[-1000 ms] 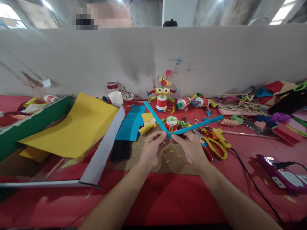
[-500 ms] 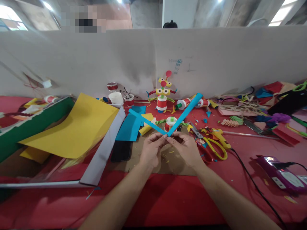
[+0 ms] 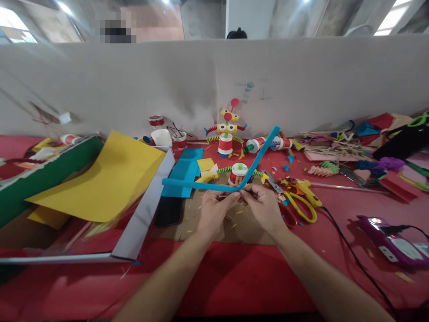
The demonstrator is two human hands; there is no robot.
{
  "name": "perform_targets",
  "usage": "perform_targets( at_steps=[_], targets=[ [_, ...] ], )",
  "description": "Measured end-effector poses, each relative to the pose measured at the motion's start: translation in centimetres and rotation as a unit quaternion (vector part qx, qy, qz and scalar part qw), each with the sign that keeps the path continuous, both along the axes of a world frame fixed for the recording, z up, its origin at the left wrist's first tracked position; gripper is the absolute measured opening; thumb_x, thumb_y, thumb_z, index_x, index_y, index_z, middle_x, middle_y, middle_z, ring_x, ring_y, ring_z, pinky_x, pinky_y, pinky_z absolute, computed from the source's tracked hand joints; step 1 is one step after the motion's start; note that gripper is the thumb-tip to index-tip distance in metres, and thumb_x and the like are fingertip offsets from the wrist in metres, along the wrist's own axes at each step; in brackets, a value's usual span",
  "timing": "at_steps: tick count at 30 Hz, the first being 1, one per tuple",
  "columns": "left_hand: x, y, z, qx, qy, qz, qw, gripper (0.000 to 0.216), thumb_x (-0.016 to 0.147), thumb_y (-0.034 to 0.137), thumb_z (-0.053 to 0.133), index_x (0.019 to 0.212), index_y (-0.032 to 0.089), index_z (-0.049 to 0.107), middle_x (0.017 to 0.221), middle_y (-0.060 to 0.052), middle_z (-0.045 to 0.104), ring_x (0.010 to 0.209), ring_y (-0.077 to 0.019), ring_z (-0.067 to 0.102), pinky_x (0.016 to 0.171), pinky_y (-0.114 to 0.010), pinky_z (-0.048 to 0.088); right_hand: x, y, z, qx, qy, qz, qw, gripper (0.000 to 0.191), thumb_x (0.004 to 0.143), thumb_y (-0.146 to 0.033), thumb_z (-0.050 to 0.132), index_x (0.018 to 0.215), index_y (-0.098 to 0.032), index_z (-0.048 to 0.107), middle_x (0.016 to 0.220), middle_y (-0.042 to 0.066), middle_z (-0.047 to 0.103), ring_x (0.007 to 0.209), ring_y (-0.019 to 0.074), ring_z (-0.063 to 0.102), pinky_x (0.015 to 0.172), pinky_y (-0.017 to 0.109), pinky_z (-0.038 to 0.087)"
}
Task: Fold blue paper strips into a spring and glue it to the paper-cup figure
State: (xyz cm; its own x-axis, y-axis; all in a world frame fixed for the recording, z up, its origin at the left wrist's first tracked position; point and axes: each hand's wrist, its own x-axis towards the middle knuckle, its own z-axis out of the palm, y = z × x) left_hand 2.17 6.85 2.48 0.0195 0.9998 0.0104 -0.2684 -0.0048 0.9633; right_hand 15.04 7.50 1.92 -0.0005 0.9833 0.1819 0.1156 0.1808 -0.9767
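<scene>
My left hand (image 3: 216,210) and my right hand (image 3: 263,206) come together over a brown board (image 3: 191,226), both closed in a pinch. Between them they grip blue paper strips (image 3: 197,185) where the ends meet. One length points left, almost level; the other slants up to the right. Whether these are two strips or one folded strip I cannot tell, since fingertips cover the corner. Just behind stands a paper-cup body (image 3: 239,171) with green coiled arms, partly hidden by the strip.
Scissors (image 3: 303,208) and a yellow glue gun (image 3: 307,192) lie to the right, near a purple power strip (image 3: 392,243). Left are a phone (image 3: 168,211), blue paper (image 3: 177,190) and a box (image 3: 142,214) holding yellow paper. Finished cup figures (image 3: 225,145) stand behind.
The left length of the strips has swung down from a slant to nearly level, widening the angle. Both hands have shifted slightly right and keep their pinch.
</scene>
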Motion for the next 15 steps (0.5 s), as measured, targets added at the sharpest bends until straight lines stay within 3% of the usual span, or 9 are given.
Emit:
perform_targets(
  at_steps=[3,8,15],
  targets=[
    [0.0,-0.03,0.04,0.02,0.05,0.017,0.998,0.008,0.07,0.022,0.07,0.073,0.016,0.074,0.072,-0.005,0.072,0.071,-0.0177,0.065,0.073,-0.032,0.051,-0.09,-0.09,-0.09,0.002,0.017,0.008,1.0,0.014,0.077,-0.031,0.061,0.074,-0.017,0.064,0.063,0.001,0.064,0.058,0.0139,0.061,0.057,0.026,0.05],
    [0.14,-0.16,0.46,0.022,-0.064,-0.013,0.998,0.009,0.069,0.018,0.071,0.078,0.017,0.073,0.075,-0.003,0.071,0.072,-0.0151,0.063,0.072,-0.029,0.051,-0.2,-0.45,0.37,0.006,0.015,0.01,1.0,0.014,0.079,-0.029,0.059,0.076,-0.018,0.066,0.061,0.0,0.063,0.056,0.0132,0.06,0.056,0.025,0.049],
    [-0.27,0.47,0.39,-0.15,-0.222,-0.006,0.963,0.007,0.061,0.014,0.076,0.064,0.013,0.069,0.064,0.0,0.067,0.06,-0.0081,0.059,0.063,-0.02,0.048,-0.57,-0.74,0.21,0.028,-0.029,-0.003,0.999,0.014,0.075,-0.031,0.067,0.083,-0.02,0.066,0.08,0.003,0.069,0.073,0.0178,0.064,0.066,0.029,0.052]
  ],
)
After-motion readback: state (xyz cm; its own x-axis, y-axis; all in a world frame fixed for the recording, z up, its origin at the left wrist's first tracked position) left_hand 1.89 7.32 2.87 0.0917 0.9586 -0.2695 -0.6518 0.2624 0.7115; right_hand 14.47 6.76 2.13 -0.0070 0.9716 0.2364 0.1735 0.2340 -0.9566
